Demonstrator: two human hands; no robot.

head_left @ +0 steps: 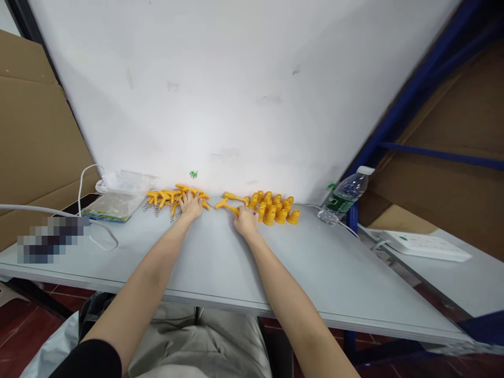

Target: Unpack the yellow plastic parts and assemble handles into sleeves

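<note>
Forward, both arms (151, 275) outstretched, hands (191, 206) (246, 221) apart

The person wears a plain black short sleeve (88, 359) and loose, creased, beige-grey cloth trousers (197, 344); the left hand (191, 205) and right hand (247, 221) are bare.

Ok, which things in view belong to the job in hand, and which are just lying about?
Likely job things:
yellow plastic branched pieces, touched by the left hand
slim yellow plastic piece in the right hand
yellow plastic tapered cups

Apparently lying about:
clear plastic green-labelled bottle
clear plastic packaging
thin white cable
flat white plastic power strip
</note>
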